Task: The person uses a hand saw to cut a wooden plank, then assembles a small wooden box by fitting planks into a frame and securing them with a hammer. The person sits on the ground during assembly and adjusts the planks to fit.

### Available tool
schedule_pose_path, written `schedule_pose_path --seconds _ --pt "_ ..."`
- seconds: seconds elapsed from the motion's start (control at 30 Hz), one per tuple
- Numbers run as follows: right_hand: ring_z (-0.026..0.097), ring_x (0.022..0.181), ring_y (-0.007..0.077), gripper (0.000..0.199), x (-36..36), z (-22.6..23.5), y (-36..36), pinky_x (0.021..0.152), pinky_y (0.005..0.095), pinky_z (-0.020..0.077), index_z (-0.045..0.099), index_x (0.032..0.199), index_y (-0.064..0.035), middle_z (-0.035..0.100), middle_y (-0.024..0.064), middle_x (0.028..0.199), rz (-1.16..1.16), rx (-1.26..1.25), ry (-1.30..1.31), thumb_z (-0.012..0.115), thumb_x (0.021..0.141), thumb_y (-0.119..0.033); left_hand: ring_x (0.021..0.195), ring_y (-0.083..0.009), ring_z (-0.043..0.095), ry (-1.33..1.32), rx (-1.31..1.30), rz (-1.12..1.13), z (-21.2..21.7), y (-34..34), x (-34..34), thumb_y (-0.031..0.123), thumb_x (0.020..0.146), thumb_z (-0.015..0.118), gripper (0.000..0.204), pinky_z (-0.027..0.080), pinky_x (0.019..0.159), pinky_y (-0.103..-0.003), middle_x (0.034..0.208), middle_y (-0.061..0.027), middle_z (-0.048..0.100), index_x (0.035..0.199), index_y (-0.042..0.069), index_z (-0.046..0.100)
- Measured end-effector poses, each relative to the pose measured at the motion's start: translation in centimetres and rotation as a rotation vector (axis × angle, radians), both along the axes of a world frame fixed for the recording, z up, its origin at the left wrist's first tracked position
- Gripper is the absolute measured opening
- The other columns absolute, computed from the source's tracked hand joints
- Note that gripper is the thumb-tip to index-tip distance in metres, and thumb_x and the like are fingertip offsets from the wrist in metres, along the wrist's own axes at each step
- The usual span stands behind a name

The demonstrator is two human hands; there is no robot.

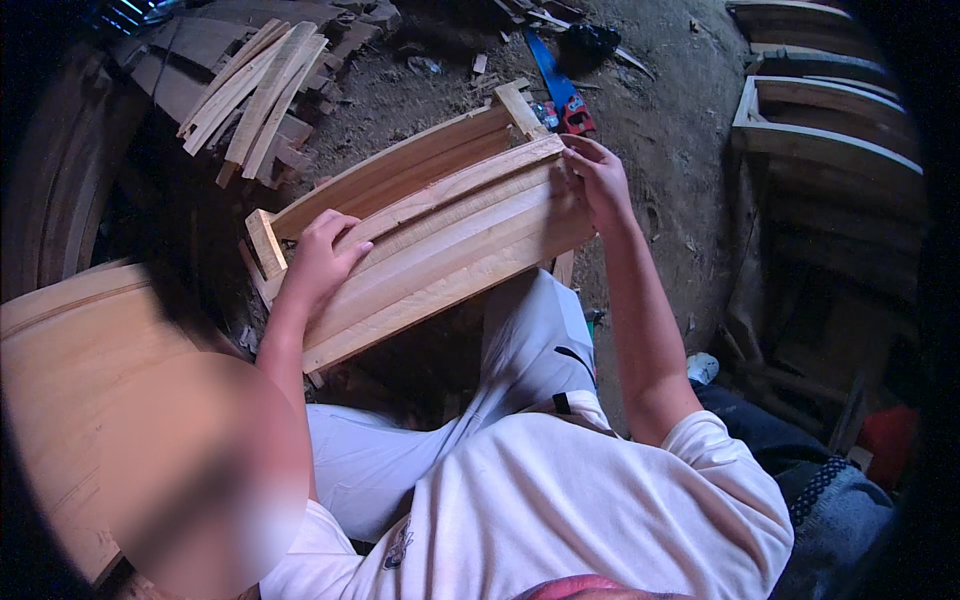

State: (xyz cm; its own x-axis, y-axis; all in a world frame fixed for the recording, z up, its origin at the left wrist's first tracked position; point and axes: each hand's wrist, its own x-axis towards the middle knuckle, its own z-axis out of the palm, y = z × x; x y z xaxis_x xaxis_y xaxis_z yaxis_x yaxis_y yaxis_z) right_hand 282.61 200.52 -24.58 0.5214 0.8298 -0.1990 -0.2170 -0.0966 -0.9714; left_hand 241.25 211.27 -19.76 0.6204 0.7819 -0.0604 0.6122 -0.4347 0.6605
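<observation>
Dirt floor [670,120], right of centre: uneven; piece set down there could rock. Wooden assembly [450,245], centre of frame, tilted: could drop if grip slips. Bent leg [535,330], below it: lower edge could strike knee. Handsaw [556,85], upper centre, near assembly's right end: sideways swing could knock it. Left hand [325,255] curled over near board, right hand [600,175] gripping right end: uneven lift could twist joints.

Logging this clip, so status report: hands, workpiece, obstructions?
Left hand on top edge of wooden frame; right hand at its right end. Blue saw on ground beyond; nothing visibly blocking.
</observation>
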Motion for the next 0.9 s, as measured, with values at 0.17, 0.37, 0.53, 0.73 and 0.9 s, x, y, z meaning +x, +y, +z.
schedule_pose_path --seconds 0.17,0.37,0.53,0.73,0.9 --pt "0.066 0.098 0.0151 0.031 0.3 -0.3 0.3 0.089 0.0287 0.0517 0.070 0.122 0.0011 0.072 0.0087 0.112 -0.012 -0.007 -0.073 0.072 0.092 -0.007 0.108 -0.0346 0.067 0.036 0.049 0.015 0.0 0.3 -0.1 0.019 0.085 0.079 0.039 0.052 0.094 -0.042 0.114 -0.0190 0.069 0.116 0.000 0.066" --pt "0.065 0.097 0.0144 0.031 0.6 -0.8 0.4 0.089 0.0290 0.0514 0.070 0.122 0.0004 0.073 0.0077 0.112 0.002 -0.014 -0.061 0.072 0.092 -0.006 0.110 -0.0359 0.068 0.043 0.073 0.043 0.1 0.3 -0.5 0.021 0.086 0.078 0.040 0.052 0.096 -0.042 0.117 -0.0205 0.070 0.119 0.000 0.066" --pt "0.064 0.097 0.0134 0.032 0.9 -0.7 0.0 0.088 0.0279 0.0504 0.071 0.123 -0.0007 0.073 0.0068 0.112 -0.003 -0.022 -0.018 0.073 0.091 -0.007 0.109 -0.0359 0.068 0.035 0.096 0.077 0.2 0.3 -1.0 0.021 0.088 0.076 0.040 0.052 0.096 -0.042 0.117 -0.0208 0.070 0.119 -0.001 0.066" --pt "0.065 0.094 0.0141 0.034 1.3 -1.1 0.5 0.085 0.0279 0.0516 0.071 0.124 -0.0008 0.073 0.0069 0.111 0.050 -0.045 -0.249 0.073 0.091 -0.010 0.107 -0.0383 0.068 -0.105 0.219 0.140 -0.5 0.3 -0.8 0.018 0.088 0.075 0.037 0.053 0.092 -0.044 0.114 -0.0213 0.070 0.118 0.000 0.065" --pt "0.067 0.103 0.0164 0.039 1.9 -2.3 0.5 0.090 0.0301 0.0525 0.066 0.131 0.0012 0.072 0.0089 0.118 0.086 -0.044 -0.134 0.070 0.093 -0.010 0.103 -0.0405 0.067 -0.177 0.405 0.127 -1.1 -2.6 2.8 0.021 0.087 0.073 0.036 0.054 0.089 -0.048 0.113 -0.0195 0.068 0.117 0.003 0.065"
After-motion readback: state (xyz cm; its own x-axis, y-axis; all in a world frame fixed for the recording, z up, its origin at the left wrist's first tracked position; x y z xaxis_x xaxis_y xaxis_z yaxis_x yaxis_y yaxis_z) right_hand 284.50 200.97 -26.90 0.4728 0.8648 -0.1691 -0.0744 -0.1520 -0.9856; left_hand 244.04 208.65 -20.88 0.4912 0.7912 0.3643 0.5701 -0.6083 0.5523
